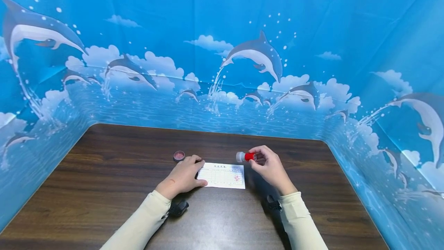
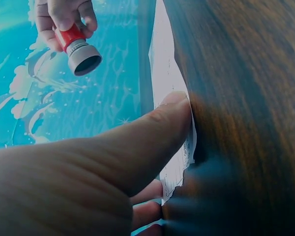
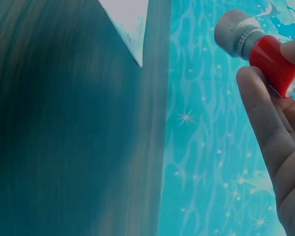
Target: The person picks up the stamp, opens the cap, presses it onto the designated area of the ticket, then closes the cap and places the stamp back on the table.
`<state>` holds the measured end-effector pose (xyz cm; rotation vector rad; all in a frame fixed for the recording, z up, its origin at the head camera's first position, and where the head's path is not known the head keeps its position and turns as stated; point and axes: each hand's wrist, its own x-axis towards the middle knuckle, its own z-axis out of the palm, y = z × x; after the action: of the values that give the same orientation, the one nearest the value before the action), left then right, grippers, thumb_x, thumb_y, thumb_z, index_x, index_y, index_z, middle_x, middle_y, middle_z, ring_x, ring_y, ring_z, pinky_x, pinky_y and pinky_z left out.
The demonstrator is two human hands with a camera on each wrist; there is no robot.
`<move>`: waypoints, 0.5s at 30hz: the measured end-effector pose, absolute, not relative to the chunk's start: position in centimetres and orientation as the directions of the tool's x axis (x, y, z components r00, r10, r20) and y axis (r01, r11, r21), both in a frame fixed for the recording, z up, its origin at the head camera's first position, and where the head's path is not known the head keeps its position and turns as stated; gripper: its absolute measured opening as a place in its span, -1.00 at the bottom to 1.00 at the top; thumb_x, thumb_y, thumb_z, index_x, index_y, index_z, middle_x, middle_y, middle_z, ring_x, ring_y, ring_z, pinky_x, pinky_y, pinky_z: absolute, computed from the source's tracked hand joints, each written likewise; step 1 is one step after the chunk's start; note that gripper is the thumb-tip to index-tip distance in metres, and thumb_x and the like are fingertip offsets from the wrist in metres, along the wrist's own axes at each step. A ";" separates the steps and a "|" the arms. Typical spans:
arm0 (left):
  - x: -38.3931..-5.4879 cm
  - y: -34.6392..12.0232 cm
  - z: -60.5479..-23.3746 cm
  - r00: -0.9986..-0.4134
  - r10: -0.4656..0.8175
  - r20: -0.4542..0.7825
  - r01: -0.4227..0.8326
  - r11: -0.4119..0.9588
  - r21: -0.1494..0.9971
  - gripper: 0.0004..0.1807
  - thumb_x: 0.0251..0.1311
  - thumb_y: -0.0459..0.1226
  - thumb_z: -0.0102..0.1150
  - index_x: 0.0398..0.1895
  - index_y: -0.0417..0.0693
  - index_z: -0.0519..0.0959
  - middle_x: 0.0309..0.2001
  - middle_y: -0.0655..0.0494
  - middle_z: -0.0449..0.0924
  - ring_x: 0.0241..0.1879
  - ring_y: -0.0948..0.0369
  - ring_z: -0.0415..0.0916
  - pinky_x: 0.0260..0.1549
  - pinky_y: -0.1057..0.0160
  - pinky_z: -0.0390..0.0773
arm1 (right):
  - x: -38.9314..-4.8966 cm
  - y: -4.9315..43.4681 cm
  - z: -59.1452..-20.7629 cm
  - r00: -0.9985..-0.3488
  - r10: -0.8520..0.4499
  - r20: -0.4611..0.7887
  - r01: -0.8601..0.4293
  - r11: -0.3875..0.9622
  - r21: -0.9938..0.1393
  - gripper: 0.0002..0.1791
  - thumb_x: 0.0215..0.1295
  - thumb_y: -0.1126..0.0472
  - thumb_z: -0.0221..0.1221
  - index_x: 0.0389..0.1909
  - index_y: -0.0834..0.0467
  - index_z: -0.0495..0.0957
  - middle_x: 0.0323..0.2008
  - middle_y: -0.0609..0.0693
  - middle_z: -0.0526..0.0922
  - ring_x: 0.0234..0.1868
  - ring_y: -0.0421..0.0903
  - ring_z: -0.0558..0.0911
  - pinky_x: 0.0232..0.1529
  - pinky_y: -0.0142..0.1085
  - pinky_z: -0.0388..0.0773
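Observation:
A white printed form slip point(image 1: 222, 175) with a grid and a red imprint near its right end lies on the table. My left hand point(image 1: 184, 176) rests at the slip's left edge, and in the left wrist view its thumb point(image 2: 162, 118) presses on the paper. My right hand point(image 1: 272, 167) holds a red stamp point(image 1: 249, 156) above the table, past the slip's upper right corner. The stamp is tilted sideways between thumb and fingers, its wide pale round end point(image 3: 232, 32) pointing left. Beyond the left hand sits a small round ink pad point(image 1: 179, 156) with a pinkish inside.
A dark wood-grain table point(image 1: 114, 188) spreads under both hands. A blue backdrop point(image 1: 166, 99) printed with dolphins and clouds surrounds its back and sides. Black wrist cameras show under the left cuff point(image 1: 178, 208) and beside the right cuff point(image 1: 273, 203).

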<state>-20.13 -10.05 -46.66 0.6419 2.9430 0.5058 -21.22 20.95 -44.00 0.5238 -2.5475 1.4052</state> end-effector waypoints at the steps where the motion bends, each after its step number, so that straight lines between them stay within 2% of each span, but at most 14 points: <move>1: -20.2 -10.1 -46.7 -0.909 0.417 -0.019 0.387 0.860 0.334 -0.14 0.22 0.06 0.45 0.45 -0.26 0.43 0.38 -0.16 0.40 0.37 -0.10 0.36 0.34 -0.13 0.37 | -21.2 21.0 -44.0 -0.920 -0.213 0.330 -0.392 0.487 -0.780 -0.70 0.22 0.49 0.35 -0.04 0.20 0.66 -0.10 0.09 0.67 -0.19 -0.05 0.70 -0.11 -0.23 0.73; 15: -20.3 -10.3 -46.7 -0.907 0.420 -0.022 0.388 0.855 0.343 -0.16 0.24 0.12 0.41 0.44 -0.20 0.47 0.38 -0.15 0.42 0.37 -0.10 0.37 0.31 -0.12 0.41 | -21.4 21.1 -45.0 -0.932 -0.178 0.316 -0.362 0.497 -0.789 -0.70 0.25 0.47 0.34 -0.04 0.14 0.68 -0.11 0.04 0.69 -0.21 -0.09 0.67 -0.10 -0.25 0.72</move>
<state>-20.28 -10.28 -46.74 0.6409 2.9334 0.5116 -21.40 21.14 -45.02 0.4653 -2.5468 1.4105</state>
